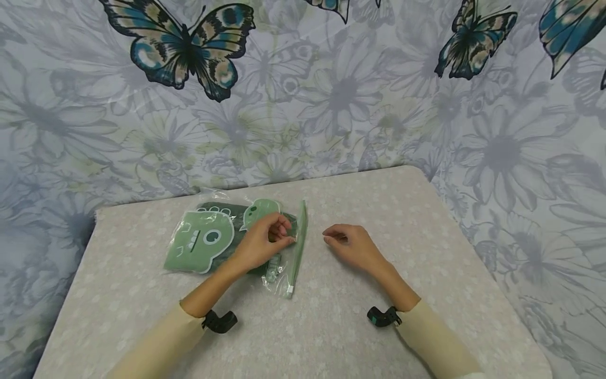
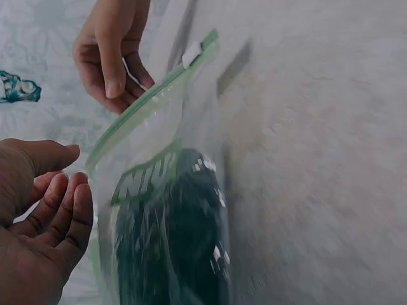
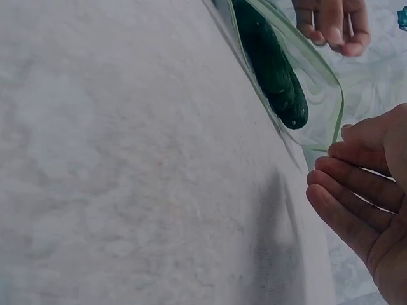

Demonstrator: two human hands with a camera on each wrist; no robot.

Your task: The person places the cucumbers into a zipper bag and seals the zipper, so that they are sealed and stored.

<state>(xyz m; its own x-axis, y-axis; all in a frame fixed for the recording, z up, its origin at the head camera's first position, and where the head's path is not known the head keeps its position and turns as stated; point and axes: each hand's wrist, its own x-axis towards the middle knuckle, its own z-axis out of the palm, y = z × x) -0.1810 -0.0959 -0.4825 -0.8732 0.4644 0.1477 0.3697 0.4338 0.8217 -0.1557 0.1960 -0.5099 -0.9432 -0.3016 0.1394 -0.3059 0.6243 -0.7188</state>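
Observation:
A clear slider zip bag (image 1: 213, 231) with green cartoon dinosaur prints lies on the table, a folded dark green item (image 3: 270, 63) inside it. Its green zip edge (image 1: 300, 247) faces right, with the white slider (image 2: 191, 54) at the near end. In the right wrist view the bag's mouth gapes. My left hand (image 1: 265, 239) is over the bag's right part, fingers loosely bent, thumb tip close by the zip edge. To the right of the bag, my right hand (image 1: 352, 245) hovers over the tablecloth with relaxed fingers and nothing in it.
A pale floral cloth (image 1: 379, 200) covers the table. Behind and to the right hangs a curtain (image 1: 341, 100) printed with flowers and butterflies. Black wrist cameras (image 1: 220, 321) sit at both sleeve cuffs.

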